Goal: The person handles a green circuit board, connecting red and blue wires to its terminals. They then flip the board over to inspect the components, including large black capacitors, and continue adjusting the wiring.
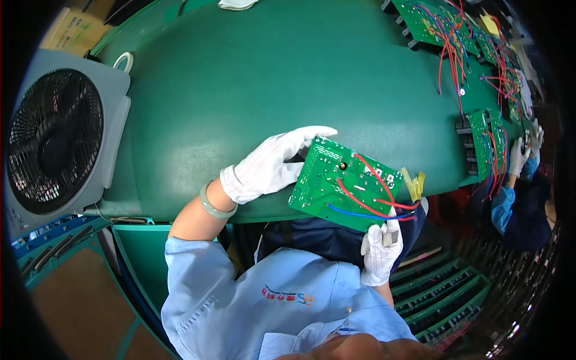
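Observation:
A green circuit board (pixel 318 186) is held tilted above the table's near edge. Red and blue wires cross its face and gather at the right side. My left hand (pixel 270 168), in a white glove, grips the board's left edge, with some fingers hidden behind it. My right hand (pixel 381 252), gloved too, is closed at the lower right corner by the wire ends. A small greyish piece (pixel 391 238) shows at its fingers; what it is, I cannot make out. Yellow tape (pixel 414 185) sticks out beyond the board's right corner.
The green table mat (pixel 258 78) stretches ahead. At left stands a grey box fan (pixel 57 141), with a white tape roll (pixel 124 62) behind it. Several wired boards (pixel 432 27) lie far right; another board (pixel 486 144) is nearer. A co-worker's gloved hands (pixel 525 150) work at right. Green racks (pixel 444 294) stand below.

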The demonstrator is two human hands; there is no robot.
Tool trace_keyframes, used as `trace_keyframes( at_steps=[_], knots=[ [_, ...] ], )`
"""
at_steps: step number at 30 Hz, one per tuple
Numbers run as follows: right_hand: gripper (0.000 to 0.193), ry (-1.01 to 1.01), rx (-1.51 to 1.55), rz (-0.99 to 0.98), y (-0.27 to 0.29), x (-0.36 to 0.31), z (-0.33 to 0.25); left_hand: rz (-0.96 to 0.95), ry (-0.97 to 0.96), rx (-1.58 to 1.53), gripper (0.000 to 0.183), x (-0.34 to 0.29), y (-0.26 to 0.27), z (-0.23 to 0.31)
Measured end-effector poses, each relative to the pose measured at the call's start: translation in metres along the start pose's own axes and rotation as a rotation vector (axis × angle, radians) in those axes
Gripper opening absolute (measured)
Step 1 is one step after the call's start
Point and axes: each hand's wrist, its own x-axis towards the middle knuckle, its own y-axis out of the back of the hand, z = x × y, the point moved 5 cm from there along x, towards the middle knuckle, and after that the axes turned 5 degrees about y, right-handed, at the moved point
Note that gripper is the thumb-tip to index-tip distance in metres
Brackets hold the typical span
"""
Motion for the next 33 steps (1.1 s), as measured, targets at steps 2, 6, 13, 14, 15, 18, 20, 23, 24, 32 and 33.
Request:
trace_keyframes(
  at_steps=[2, 6, 13, 14, 15, 18, 20, 23, 24, 32, 33],
  knots=[
    [0.06, 0.004, -0.035, -0.023, -0.003, 0.005, -0.002, 0.042, -0.037, 0.112, 0.059, -0.001, 0.003, -0.001],
    [0.057, -0.032, -0.071, -0.076, -0.006, 0.014, -0.007, 0.178, -0.158, 0.212, 0.073, -0.001, 0.011, 0.0],
    [0.066, -0.076, 0.023, -0.101, 0.005, 0.011, 0.01, 0.356, -0.389, 0.585, 0.084, -0.004, 0.012, 0.021],
    [0.069, -0.098, 0.073, -0.109, 0.006, 0.011, 0.012, 0.337, -0.42, 0.61, 0.082, -0.004, 0.011, 0.025],
    [0.071, -0.083, 0.091, -0.107, 0.007, 0.011, 0.014, 0.32, -0.454, 0.634, 0.081, -0.004, 0.009, 0.03],
    [0.078, -0.073, 0.186, -0.121, 0.008, 0.014, 0.018, 0.241, -0.533, 0.674, 0.076, -0.003, 0.003, 0.037],
    [0.084, -0.079, 0.237, -0.137, 0.006, 0.014, 0.017, 0.206, -0.543, 0.687, 0.063, -0.001, -0.003, 0.039],
    [0.09, -0.062, 0.286, -0.149, 0.004, 0.016, 0.015, 0.15, -0.486, 0.746, 0.062, -0.005, -0.005, 0.03],
    [0.093, -0.068, 0.245, -0.131, 0.003, 0.017, 0.014, 0.163, -0.534, 0.734, 0.06, -0.004, -0.004, 0.029],
    [0.091, -0.104, 0.021, -0.137, 0.016, 0.023, 0.012, 0.195, -0.432, 0.593, 0.062, -0.003, -0.006, 0.026],
    [0.091, -0.114, 0.038, -0.144, 0.016, 0.024, 0.013, 0.195, -0.429, 0.598, 0.06, -0.002, -0.006, 0.027]
  ],
)
